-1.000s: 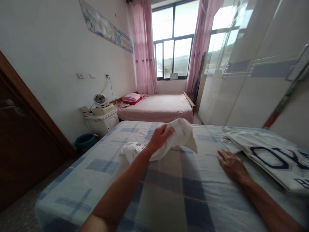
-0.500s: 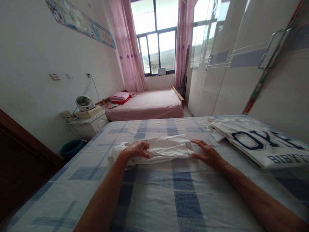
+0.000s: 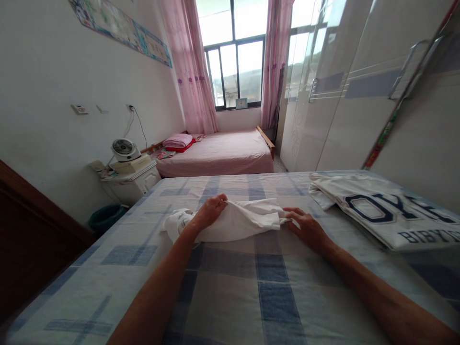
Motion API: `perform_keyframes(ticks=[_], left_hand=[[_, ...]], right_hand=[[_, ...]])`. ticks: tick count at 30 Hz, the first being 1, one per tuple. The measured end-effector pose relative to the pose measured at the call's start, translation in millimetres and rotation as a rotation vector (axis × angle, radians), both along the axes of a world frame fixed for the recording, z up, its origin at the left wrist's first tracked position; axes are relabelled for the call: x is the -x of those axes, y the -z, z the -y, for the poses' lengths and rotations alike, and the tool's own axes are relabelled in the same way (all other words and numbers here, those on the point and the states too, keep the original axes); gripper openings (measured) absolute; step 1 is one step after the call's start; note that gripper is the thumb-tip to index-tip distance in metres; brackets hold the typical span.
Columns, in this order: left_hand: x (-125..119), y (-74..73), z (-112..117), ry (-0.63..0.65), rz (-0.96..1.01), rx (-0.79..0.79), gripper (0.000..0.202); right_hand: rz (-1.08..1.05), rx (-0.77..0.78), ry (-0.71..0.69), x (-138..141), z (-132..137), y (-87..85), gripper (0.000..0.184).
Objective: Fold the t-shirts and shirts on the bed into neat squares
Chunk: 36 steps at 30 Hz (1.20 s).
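A white garment [image 3: 244, 221] lies partly folded across the middle of a bed with a blue checked sheet [image 3: 230, 287]. My left hand [image 3: 210, 211] grips the garment's upper left edge and lifts it a little off the sheet. My right hand [image 3: 305, 226] pinches the garment's right end low against the sheet. To the right lies a folded white shirt with dark blue letters [image 3: 388, 211], apart from both hands.
A white wardrobe with metal handles [image 3: 359, 96] stands along the right. Beyond the checked bed is a pink bed [image 3: 223, 153] under a window with pink curtains. A white bedside cabinet with a small fan [image 3: 124, 149] and a green bin [image 3: 106, 215] stand at the left wall.
A second ago my left hand held the garment up and my right lay flat on the sheet. The garment came down, and now both hands hold its ends, the left edge raised again.
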State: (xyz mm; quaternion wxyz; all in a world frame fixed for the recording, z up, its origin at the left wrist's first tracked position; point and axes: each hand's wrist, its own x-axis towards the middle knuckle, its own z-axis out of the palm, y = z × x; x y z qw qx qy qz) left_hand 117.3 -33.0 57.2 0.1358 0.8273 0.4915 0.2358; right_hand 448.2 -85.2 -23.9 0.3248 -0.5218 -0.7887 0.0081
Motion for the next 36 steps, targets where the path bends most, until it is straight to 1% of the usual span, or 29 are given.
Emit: perform_keyframes(ticks=[2, 3, 5, 6, 8, 10, 13, 15, 16, 19, 22, 24, 26, 27, 29, 32, 36], left_hand=[[-2, -5.7, 2, -0.019, 0.134, -0.062, 0.022], [-2, -8.3, 3, -0.018, 0.162, -0.067, 0.024], [-4, -11.8, 5, 0.003, 0.186, -0.037, 0.030], [-6, -12.6, 7, 0.023, 0.188, -0.011, 0.033], [-13, -12.2, 13, 0.070, 0.187, 0.028, 0.036], [-23, -10.0, 21, 0.130, 0.184, 0.050, 0.036], [-41, -6.2, 36, 0.240, 0.152, 0.036, 0.033], [-50, -4.7, 44, 0.315, 0.125, 0.016, 0.032], [-53, -4.3, 48, 0.351, 0.113, 0.013, 0.032], [-58, -3.9, 53, 0.434, 0.090, 0.030, 0.030], [-61, -2.0, 58, 0.502, 0.093, 0.047, 0.029], [-65, 0.7, 62, 0.564, 0.097, 0.045, 0.030], [-69, 3.3, 67, 0.594, 0.046, 0.016, 0.031], [-70, 3.7, 68, 0.579, -0.004, -0.001, 0.030], [-70, 1.7, 69, 0.484, -0.122, -0.023, 0.027], [-58, -8.9, 64, 0.282, -0.280, -0.021, 0.025], [-28, -26.5, 50, 0.061, -0.413, -0.050, 0.024]], right_hand=[[-0.101, -0.062, 0.094, -4, 0, -6.1, 0.013], [-0.151, -0.097, 0.144, -7, 0, -9.1, 0.012], [-0.226, -0.162, 0.213, -13, 1, -14.6, 0.013], [-0.252, -0.188, 0.221, -15, 3, -17.0, 0.015], [-0.277, -0.215, 0.179, -16, 6, -20.8, 0.023], [-0.244, -0.201, 0.070, -10, 12, -23.4, 0.035], [-0.084, -0.125, -0.088, 13, 21, -22.7, 0.055], [0.026, -0.078, -0.157, 30, 26, -18.5, 0.065], [0.063, -0.061, -0.177, 37, 27, -15.7, 0.068], [0.093, -0.033, -0.193, 51, 28, -8.6, 0.062], [0.057, -0.052, -0.180, 53, 29, -9.7, 0.057], [0.042, -0.084, -0.203, 53, 31, -14.6, 0.046], [0.049, -0.110, -0.248, 53, 33, -20.0, 0.028], [0.050, -0.121, -0.262, 53, 34, -22.3, 0.021], [0.024, -0.147, -0.238, 51, 35, -25.6, 0.018], [-0.049, -0.223, -0.087, 41, 33, -28.8, 0.018], [-0.079, -0.336, 0.110, 14, 28, -37.1, 0.017]])
